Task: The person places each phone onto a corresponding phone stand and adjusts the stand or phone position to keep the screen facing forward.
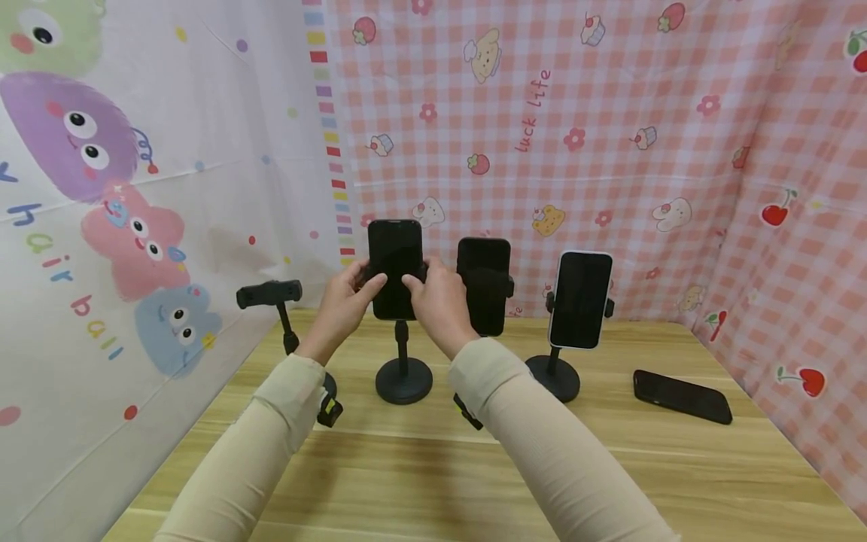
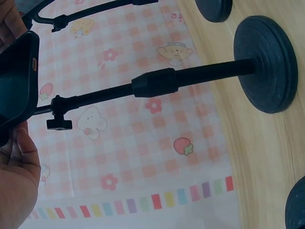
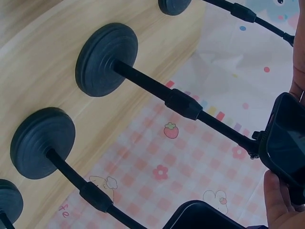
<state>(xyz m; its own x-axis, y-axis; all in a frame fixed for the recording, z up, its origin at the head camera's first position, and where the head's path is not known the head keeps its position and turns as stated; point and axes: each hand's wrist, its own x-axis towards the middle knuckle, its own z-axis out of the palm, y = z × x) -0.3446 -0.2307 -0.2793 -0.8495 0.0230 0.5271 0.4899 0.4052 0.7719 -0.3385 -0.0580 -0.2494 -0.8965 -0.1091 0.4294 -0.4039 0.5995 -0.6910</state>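
Note:
A black smartphone stands upright in the clamp of a black phone stand. On its left edge my left hand grips with the thumb over the screen side and fingers behind. My right hand holds the opposite edge the same way, its thumb on the front. In the left wrist view, the stand's pole runs from the round base to the phone's underside. The right wrist view shows the phone's lower end between both hands. The clamp's arms are mostly hidden by the fingers.
Left of my hands is a stand with a bare clamp. To the right, stands hold a black phone and a white-edged phone. Another black phone lies flat on the wooden table. Patterned curtains hang behind.

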